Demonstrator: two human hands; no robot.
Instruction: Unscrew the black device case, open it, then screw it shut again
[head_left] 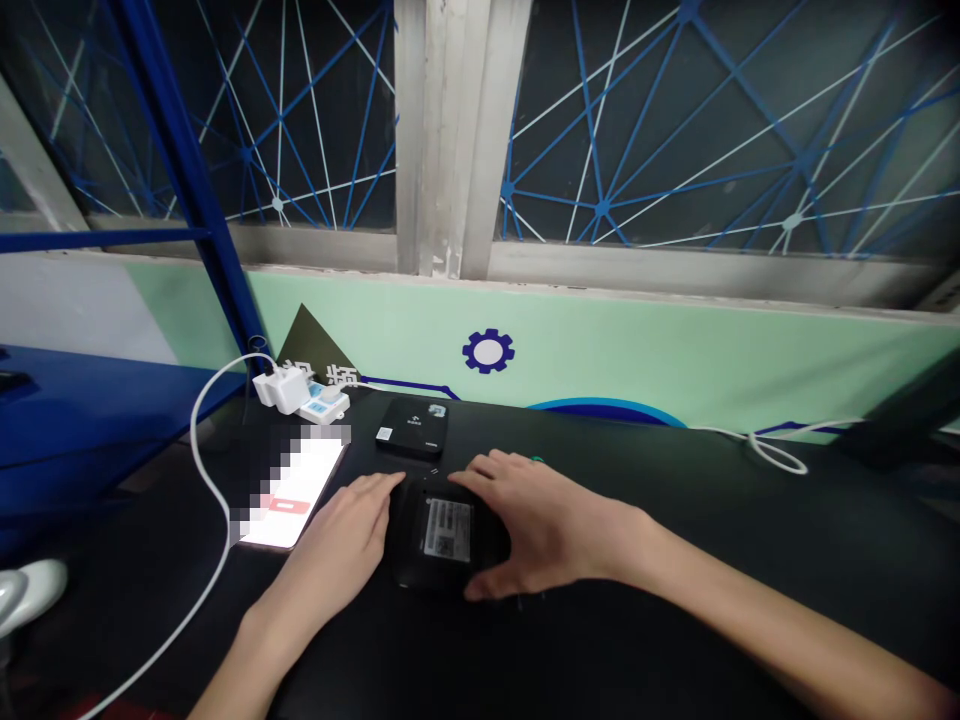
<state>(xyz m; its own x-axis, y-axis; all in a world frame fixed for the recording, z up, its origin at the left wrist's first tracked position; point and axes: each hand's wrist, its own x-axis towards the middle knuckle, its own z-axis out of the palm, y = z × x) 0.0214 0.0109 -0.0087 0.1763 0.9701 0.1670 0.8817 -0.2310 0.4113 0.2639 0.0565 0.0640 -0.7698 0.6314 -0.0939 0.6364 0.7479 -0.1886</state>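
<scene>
A small black box-shaped device (444,535) with a white label on top lies on the black table (675,560). My left hand (341,545) rests against its left side, fingers stretched toward its far corner. My right hand (536,525) wraps over its right side, thumb at the near edge and fingers across the far edge. A second flat black device (412,427) lies just behind it.
A lit phone (296,490) lies left of my hands. A white power strip with a charger (300,395) sits behind it, its white cable (206,480) looping to the table's near left. Another white cable (780,450) lies at the far right by the green wall.
</scene>
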